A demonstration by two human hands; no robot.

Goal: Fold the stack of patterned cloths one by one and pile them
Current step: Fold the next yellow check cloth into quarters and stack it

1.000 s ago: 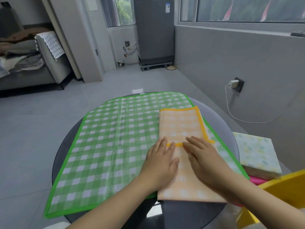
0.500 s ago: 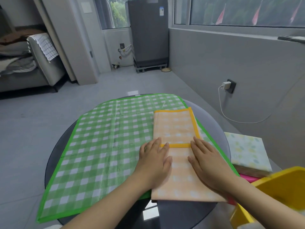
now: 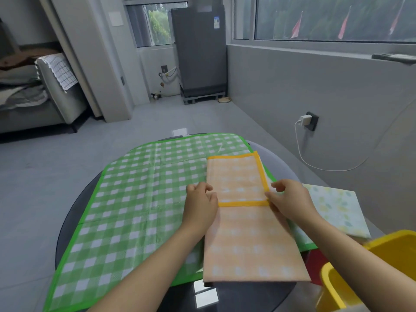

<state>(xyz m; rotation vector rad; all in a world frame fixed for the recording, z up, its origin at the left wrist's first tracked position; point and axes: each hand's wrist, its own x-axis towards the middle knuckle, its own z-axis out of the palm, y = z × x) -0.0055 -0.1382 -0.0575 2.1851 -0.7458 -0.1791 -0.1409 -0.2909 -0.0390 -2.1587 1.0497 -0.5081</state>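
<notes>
Orange checked cloth (image 3: 247, 239), partly folded, on green checked cloth (image 3: 126, 199) over round table (image 3: 279, 154). Left hand (image 3: 200, 206) and right hand (image 3: 290, 201) each pinch one end of its yellow-edged flap. Leaf-print folded cloth (image 3: 337, 208) lies right.

We see a grey refrigerator (image 3: 200, 52) standing in the far corner, a white charger (image 3: 305, 120) plugged into the wall socket (its cable trails down), a sofa (image 3: 51, 93) at left, and a yellow bin (image 3: 369, 273) near right.

soft daylight, wide-angle warp

even, dim-ish daylight enters through the far windows (image 3: 333, 19). glare patch on the dark table (image 3: 206, 297) near edge. shadows faint. walls bow at the frame edges; slight softness throughout.
</notes>
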